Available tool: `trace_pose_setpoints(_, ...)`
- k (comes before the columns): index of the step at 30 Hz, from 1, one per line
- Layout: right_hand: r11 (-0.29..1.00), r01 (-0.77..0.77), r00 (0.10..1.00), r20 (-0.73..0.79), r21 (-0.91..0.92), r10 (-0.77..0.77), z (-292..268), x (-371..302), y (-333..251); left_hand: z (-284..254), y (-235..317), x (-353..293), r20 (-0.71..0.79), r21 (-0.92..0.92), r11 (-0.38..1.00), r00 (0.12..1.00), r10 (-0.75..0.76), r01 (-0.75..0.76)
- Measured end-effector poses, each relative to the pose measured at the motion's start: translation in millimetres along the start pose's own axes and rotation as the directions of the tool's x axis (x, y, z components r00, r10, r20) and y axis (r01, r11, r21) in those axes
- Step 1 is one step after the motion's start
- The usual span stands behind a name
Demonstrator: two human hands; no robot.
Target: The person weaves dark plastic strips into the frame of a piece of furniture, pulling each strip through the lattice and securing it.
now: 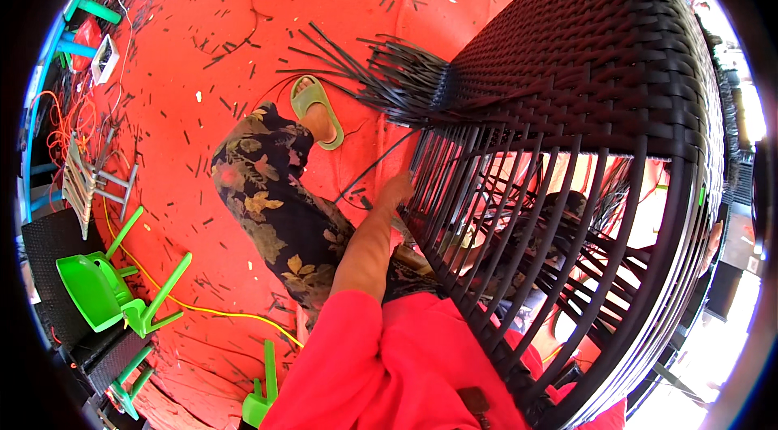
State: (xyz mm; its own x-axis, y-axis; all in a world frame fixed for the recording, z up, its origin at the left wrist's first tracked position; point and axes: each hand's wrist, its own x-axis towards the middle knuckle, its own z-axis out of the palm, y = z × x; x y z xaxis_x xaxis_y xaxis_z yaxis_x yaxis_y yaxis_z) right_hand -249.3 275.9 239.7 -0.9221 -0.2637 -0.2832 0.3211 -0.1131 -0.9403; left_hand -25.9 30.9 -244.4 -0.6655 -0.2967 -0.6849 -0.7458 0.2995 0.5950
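A large dark brown wicker furniture piece (567, 65) stands tilted at my right, tightly woven over its upper part. Its lower part shows bare parallel strands (559, 248) with open gaps. A bundle of loose dark strips (397, 81) sticks out from its far left edge. My left hand (395, 191) is closed at the piece's left edge, beside the bare strands; what its fingers hold is hidden. Past the outer right side, a small part of my right hand (713, 245) shows against the strands, its fingers mostly hidden.
Dark strip offcuts lie scattered over the red floor covering (178, 211), thickest at the far left. Bright green plastic chairs (93, 288) and a small folding stool (81, 183) stand at the left. A yellow cable (219, 313) crosses the floor near my leg.
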Motion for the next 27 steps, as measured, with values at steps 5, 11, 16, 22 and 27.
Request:
trace_pose_setpoints(5, 1.0, -0.012, 1.0, -0.005, 0.002, 0.012, -0.7, 2.7, -0.1, -22.9, 13.8, -30.3, -0.105, 0.115, 0.993, 0.994, 0.007, 0.006)
trace_pose_setpoints(11, 0.999, -0.022, 1.0, 0.018, 0.034, 0.022, 7.5, 3.3, 2.8, -33.3, 4.0, -22.5, -0.328, 0.239, 0.97, 0.944, 0.046, 0.035)
trace_pose_setpoints(16, 0.992, -0.039, 0.997, 0.074, 0.119, 0.031, 8.3, -6.3, 2.3, -95.4, 29.9, -12.0, -0.559, -0.146, 0.944, 0.812, 0.167, -0.295)
trace_pose_setpoints(22, 0.958, -0.2, 0.943, 0.304, 0.206, 0.132, 42.8, -5.1, 27.8, -208.1, 129.5, -131.1, -0.847, -0.458, 0.281, 0.51, 0.15, -0.843)
trace_pose_setpoints(27, 0.947, -0.207, 0.867, 0.494, 0.245, 0.062, 44.4, -15.7, 17.3, -230.9, 279.1, -315.8, -0.801, 0.111, 0.369, 0.137, 0.583, -0.923)
